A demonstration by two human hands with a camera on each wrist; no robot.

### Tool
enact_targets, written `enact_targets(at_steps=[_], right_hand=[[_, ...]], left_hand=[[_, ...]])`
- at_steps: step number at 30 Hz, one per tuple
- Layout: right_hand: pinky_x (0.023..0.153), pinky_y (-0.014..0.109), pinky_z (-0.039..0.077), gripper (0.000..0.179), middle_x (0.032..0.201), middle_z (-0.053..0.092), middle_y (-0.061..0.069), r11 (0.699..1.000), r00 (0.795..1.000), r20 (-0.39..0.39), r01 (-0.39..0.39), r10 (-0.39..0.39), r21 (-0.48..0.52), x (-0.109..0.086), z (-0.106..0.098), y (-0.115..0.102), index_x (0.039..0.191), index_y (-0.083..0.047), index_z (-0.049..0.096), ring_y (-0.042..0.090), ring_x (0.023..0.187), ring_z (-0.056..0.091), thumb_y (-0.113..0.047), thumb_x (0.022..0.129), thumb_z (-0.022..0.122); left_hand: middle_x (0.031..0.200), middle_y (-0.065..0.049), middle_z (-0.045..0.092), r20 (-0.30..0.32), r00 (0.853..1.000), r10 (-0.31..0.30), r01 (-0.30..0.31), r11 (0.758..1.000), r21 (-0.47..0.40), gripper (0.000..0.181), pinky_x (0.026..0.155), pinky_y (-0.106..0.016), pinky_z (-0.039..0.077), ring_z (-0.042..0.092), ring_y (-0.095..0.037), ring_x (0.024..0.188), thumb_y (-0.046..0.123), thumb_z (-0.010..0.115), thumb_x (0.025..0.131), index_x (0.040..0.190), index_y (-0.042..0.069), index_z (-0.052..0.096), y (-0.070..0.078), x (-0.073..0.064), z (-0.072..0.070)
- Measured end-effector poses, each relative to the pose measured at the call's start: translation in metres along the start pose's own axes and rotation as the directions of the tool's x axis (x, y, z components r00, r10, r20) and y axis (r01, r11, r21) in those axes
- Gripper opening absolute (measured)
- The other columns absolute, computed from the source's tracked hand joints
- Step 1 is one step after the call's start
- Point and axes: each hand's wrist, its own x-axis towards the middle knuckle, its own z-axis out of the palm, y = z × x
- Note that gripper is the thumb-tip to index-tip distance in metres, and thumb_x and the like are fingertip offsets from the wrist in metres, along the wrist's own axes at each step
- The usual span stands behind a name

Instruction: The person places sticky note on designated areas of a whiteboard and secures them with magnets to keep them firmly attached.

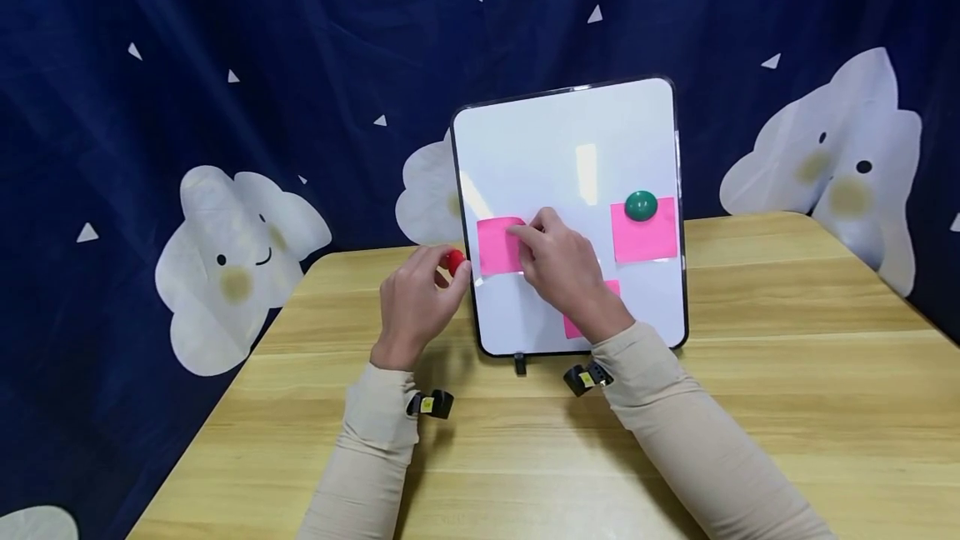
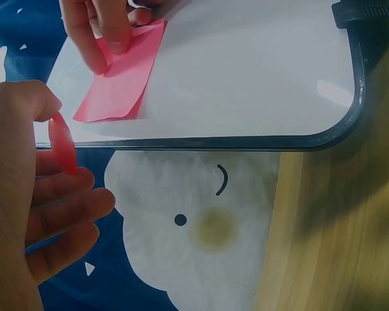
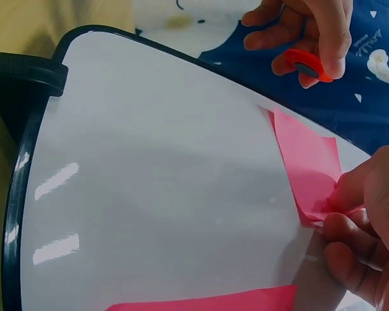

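A small whiteboard (image 1: 532, 157) with a black frame stands upright on the table. Just off its left edge, my left hand (image 1: 416, 302) pinches a round red magnet (image 1: 455, 261) between thumb and fingers; the magnet's dark back shows in the right wrist view. My right hand (image 1: 566, 265) is at the board's front and pinches the right side of a pink sticky note (image 1: 497, 247), which lies against the white surface near the left edge. In the right wrist view, the thumb is over that note (image 3: 305, 162) and other fingers curl beside its corner.
Another pink note (image 1: 645, 240) is on the board's right side, with a green magnet (image 1: 641, 206) over its top edge. A third pink note (image 1: 573, 329) sits lower, partly behind my right wrist. The wooden table (image 1: 510, 473) backs onto a dark blue curtain (image 1: 337, 40) with clouds.
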Motion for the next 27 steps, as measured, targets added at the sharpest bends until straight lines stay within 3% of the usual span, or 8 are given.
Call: enact_targets(at_steps=[13, 27], right_hand=[[0.053, 0.031, 0.050, 0.036, 0.092, 0.053, 0.013, 0.998, 0.998, 0.059, 0.009, -0.005, -0.069, 0.001, -0.003, 0.001, 0.124, -0.011, 0.073, 0.021, 0.062, 0.055, -0.007, 0.088, 0.070], [0.058, 0.031, 0.054, 0.034, 0.092, 0.056, 0.013, 1.000, 1.000, -0.012, 0.016, -0.016, -0.024, -0.002, 0.003, 0.001, 0.120, -0.007, 0.071, 0.020, 0.061, 0.057, -0.007, 0.086, 0.075]], left_hand=[[0.089, -0.002, 0.068, -0.039, 0.999, 0.025, -0.027, 0.999, -0.032, 0.029, 0.048, -0.032, 0.048, 0.064, -0.017, 0.065, 0.035, 0.065, 0.094, 0.105, 0.009, 0.073, 0.001, 0.005, 0.003], [0.101, -0.007, 0.071, -0.108, 0.991, 0.077, -0.083, 0.995, -0.057, 0.035, 0.047, -0.030, 0.047, 0.065, -0.017, 0.067, 0.026, 0.070, 0.091, 0.120, 0.007, 0.071, 0.013, 0.019, 0.012]])
